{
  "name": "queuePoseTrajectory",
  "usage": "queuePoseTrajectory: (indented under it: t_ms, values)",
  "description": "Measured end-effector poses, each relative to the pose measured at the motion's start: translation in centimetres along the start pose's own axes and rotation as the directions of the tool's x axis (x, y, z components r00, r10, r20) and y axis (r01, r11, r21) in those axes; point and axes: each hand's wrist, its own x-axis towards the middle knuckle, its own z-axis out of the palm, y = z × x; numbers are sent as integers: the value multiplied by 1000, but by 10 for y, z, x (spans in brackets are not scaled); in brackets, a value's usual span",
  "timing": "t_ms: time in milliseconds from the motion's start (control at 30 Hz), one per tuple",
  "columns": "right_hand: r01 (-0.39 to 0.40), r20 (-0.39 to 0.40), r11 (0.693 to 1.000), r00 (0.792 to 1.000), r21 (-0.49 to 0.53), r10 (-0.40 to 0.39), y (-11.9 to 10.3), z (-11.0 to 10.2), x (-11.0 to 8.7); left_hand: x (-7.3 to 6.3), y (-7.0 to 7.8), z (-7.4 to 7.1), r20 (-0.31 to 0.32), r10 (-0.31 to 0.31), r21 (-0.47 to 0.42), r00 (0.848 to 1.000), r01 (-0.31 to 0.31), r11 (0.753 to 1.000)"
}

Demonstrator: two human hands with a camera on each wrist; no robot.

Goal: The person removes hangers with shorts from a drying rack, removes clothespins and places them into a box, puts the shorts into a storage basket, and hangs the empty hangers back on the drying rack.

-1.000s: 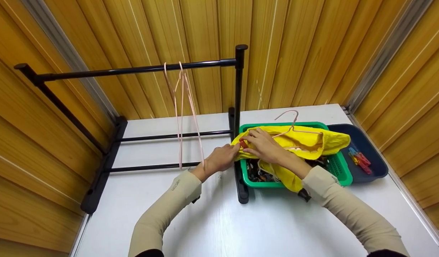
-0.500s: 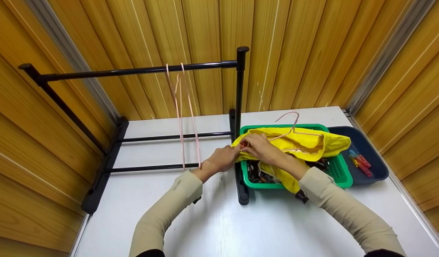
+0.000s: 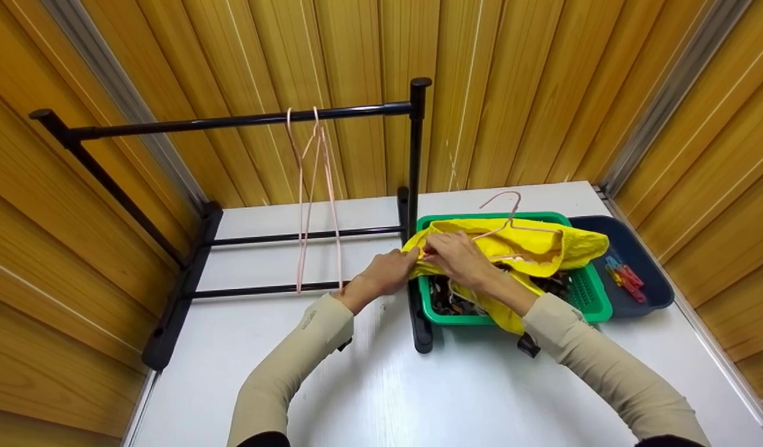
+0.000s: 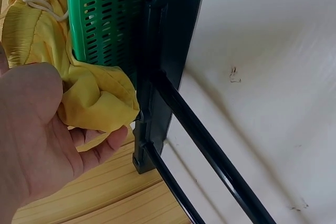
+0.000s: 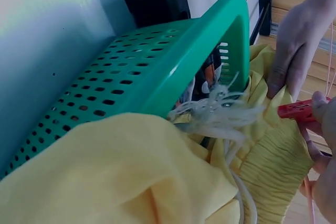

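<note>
A yellow drawstring garment [image 3: 585, 243] with a gathered elastic waistband lies over the green basket [image 3: 465, 321], a pink hanger [image 3: 502, 194] inside its waist opening. At the garment's left end my left hand [image 3: 387, 273] pinches the waistband cloth between thumb and fingers. Close beside it, my right hand [image 3: 459, 257] holds a red clothespin [image 5: 299, 109] by its end, its tip at the waistband edge in the right wrist view. White drawstrings [image 5: 218, 114] with frayed ends hang from the waistband. In the head view the right fingers mostly hide the clothespin.
Left of the basket stands a black clothes rack [image 3: 244, 120], with pink hangers [image 3: 338, 248] hanging from its bar near my left forearm. A dark blue tub [image 3: 657, 298] holding several clothespins [image 3: 626, 279] sits at the right. Dark patterned cloth [image 3: 446, 298] lies in the basket.
My right fingers have shifted slightly over the clothespin, covering more of it. The left hand stays on the waistband. The hangers on the rack have swung a little to the left.
</note>
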Motion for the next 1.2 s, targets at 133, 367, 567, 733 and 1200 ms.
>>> queuePoseTrajectory:
  t_ms: [133, 367, 567, 733, 1200]
  values:
    - [21, -73, 999, 997, -31, -23, -8, -9, 5, 3, -3, -1, 18, -20, 6, 1000, 20, 1000]
    - [-16, -131, 998, 991, -53, 9, -18, -42, 8, 4, -8, -5, -8, -30, 13, 1000, 30, 999]
    - [78, -441, 992, 890, -103, -116, 9, -76, 1, 0, -9, -4, -48, -26, 9, 999, 26, 1000]
    - [-22, -630, 986, 772, -164, -87, 49, -117, -3, -1, -8, -2, -87, -18, 12, 996, 19, 1000]
    - [-716, -621, 693, 506, 85, 599, 171, -178, -96, -1, 5, 3, -72, -12, 20, 997, 13, 1000]
